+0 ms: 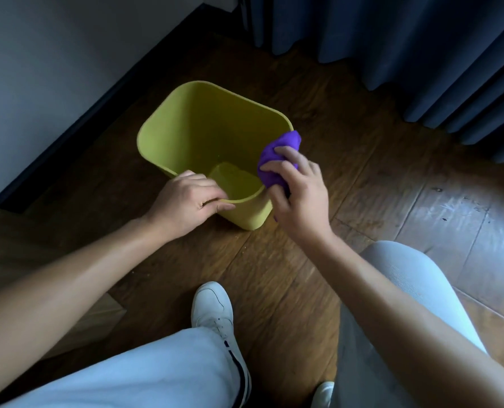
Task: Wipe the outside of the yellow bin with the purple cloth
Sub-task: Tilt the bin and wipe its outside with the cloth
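Observation:
A yellow plastic bin [203,119] stands upright and empty on the wooden floor in front of me. My left hand [187,201] grips its near rim, fingers hooked inside and thumb on the outer wall. My right hand [299,194] holds a bunched purple cloth [277,156] pressed against the bin's right rim and outer right side. Part of the cloth is hidden under my fingers.
A white wall with a dark skirting board [103,101] runs along the left. Dark blue curtains [406,45] hang behind and to the right. My knees in light trousers and a white shoe [212,310] are below the bin. A light wooden surface [15,260] sits at the left.

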